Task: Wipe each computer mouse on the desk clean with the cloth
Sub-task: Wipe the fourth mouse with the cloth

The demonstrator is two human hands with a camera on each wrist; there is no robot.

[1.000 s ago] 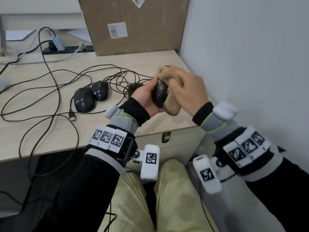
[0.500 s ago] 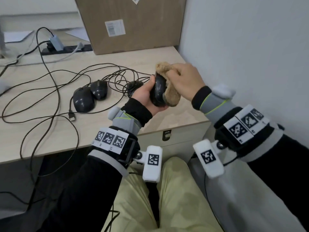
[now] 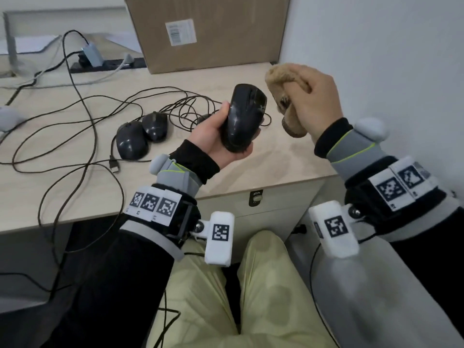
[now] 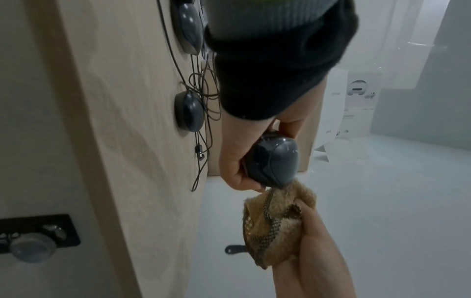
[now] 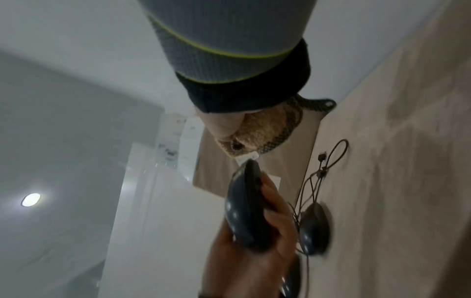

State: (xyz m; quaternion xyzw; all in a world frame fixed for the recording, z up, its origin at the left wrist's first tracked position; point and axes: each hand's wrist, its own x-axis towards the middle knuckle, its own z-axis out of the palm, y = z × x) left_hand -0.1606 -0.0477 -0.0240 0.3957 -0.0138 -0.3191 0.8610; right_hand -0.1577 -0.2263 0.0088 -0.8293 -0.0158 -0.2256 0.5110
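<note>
My left hand (image 3: 221,131) grips a black computer mouse (image 3: 242,116) above the desk, top side facing me; the same mouse (image 4: 274,159) shows in the left wrist view and, edge-on (image 5: 244,209), in the right wrist view. My right hand (image 3: 313,101) holds a bunched tan fuzzy cloth (image 3: 286,96), a short gap to the right of the mouse and not touching it. The cloth (image 4: 275,227) sits just below the mouse in the left wrist view. Two more black mice (image 3: 131,143) (image 3: 155,125) lie side by side on the desk to the left, and another (image 3: 204,119) is partly hidden behind my left hand.
Tangled black cables (image 3: 82,126) spread over the light wooden desk (image 3: 288,159). A large cardboard box (image 3: 208,31) stands at the back against the white wall (image 3: 389,59). A power strip (image 3: 105,65) with a plugged adapter lies back left. A drawer lock (image 3: 255,197) sits under the desk edge.
The cloth was pressed on the mouse; my right hand has pulled it away to the right. The left hand has turned the mouse so its top faces up.
</note>
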